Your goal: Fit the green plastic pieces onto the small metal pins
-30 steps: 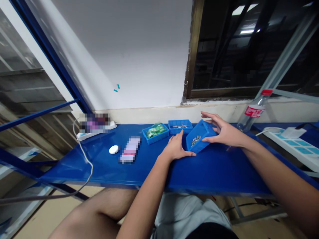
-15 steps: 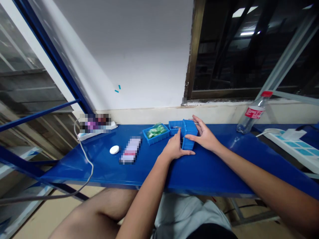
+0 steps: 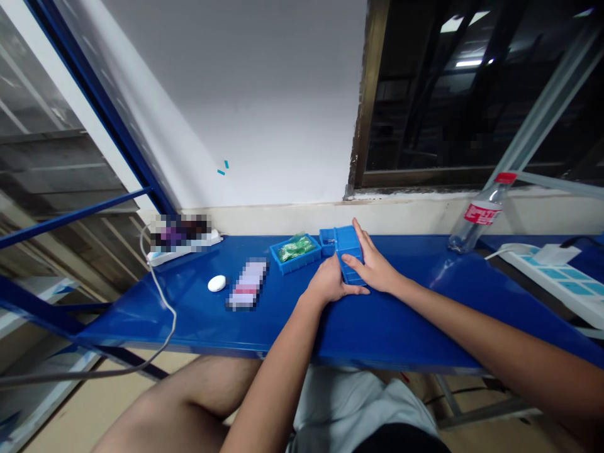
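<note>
A small blue plastic bin [image 3: 348, 240] is tipped over to the left, with its underside and outer wall towards me. My right hand [image 3: 375, 264] grips it from the right, thumb on the near part and fingers along the far edge. My left hand [image 3: 326, 280] is at the bin's lower left side, its thumb stretched out along the near edge; its other fingers are partly hidden by the bin. Behind the tipped bin, a second blue bin [image 3: 326, 234] holds small metallic-looking parts. To the left stands a blue bin [image 3: 282, 266] with green-printed clear packets [image 3: 297, 247].
On the blue table [image 3: 198, 321] lie a white rounded case [image 3: 217, 284] and a blurred-out flat object [image 3: 248, 284]. A power strip [image 3: 184, 248] with a cable is at the back left. A red-capped bottle [image 3: 479, 217] and another power strip [image 3: 561, 277] stand right.
The bin in my right hand has tipped further left and down, covering more of the bin behind it. My right hand has moved left with it; my left hand's fingers are now more hidden.
</note>
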`<state>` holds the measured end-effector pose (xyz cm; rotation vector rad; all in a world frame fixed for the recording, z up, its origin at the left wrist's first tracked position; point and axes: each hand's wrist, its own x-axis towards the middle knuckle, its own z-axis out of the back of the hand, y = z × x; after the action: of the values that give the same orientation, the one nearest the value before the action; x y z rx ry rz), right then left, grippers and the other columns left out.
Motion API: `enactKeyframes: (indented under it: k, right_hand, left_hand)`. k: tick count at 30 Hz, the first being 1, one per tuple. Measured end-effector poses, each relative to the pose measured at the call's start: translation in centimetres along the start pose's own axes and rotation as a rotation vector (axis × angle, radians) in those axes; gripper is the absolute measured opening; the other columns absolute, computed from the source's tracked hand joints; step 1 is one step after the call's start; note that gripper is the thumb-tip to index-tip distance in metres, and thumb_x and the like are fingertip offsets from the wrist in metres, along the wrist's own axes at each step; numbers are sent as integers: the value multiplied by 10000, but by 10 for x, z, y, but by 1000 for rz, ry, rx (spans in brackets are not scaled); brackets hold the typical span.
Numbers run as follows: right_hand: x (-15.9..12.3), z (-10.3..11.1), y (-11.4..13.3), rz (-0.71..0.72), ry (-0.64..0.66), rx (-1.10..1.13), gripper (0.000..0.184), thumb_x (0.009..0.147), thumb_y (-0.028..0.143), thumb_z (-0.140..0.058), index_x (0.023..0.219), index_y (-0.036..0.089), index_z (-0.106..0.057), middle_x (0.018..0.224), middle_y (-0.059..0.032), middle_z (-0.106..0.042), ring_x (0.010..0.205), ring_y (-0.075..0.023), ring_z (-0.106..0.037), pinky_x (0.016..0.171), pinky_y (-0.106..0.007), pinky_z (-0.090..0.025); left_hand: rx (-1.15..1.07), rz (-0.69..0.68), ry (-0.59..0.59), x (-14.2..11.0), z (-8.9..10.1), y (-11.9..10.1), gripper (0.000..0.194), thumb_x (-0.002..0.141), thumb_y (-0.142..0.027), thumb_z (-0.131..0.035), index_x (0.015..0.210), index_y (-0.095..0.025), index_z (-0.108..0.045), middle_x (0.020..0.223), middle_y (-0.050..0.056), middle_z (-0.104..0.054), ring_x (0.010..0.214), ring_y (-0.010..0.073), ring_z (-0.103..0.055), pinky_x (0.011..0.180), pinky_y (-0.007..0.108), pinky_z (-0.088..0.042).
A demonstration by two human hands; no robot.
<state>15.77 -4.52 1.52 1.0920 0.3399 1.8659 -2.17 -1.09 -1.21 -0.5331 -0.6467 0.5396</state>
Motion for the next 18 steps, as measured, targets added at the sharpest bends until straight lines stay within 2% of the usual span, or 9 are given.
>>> enactKeyframes:
  k: [4, 8, 13, 18]
  right_hand:
    - [1, -2, 2, 61, 20, -50, 965, 987, 653, -527, 1693, 340, 51, 1728, -133, -200, 1572, -391, -263, 1242, -667, -279]
    - [2, -3, 4, 102, -9, -75, 961, 980, 669, -533, 1700, 321, 0, 1663, -156, -307, 1519, -377, -360, 1227, -617, -340]
    - [3, -2, 8, 135, 2, -102, 969, 960, 685, -561, 1702, 324, -53, 1602, -146, -396, 1467, -370, -429, 1201, -583, -389]
    - [3, -1, 11, 153, -8, -122, 966, 954, 678, -576, 1702, 315, -84, 1611, -143, -399, 1465, -370, -435, 1202, -568, -394]
  left_hand:
    - [42, -3, 0, 0, 0, 0, 953, 703, -624, -876, 1501, -237, -529, 1494, 153, -608, 1404, 386, -552, 1200, 533, -429]
    - [68, 5, 1, -1, 0, 0, 948, 689, -622, -887, 1493, -249, -550, 1470, 132, -637, 1410, 371, -554, 1220, 515, -414]
    - [41, -24, -26, -1, -1, 2, 990, 676, -615, -901, 1523, -263, -528, 1503, 107, -617, 1437, 351, -533, 1252, 503, -384]
    - [9, -21, -34, -1, -1, 0, 1063, 654, -603, -918, 1566, -282, -477, 1547, 101, -575, 1478, 354, -487, 1269, 511, -366]
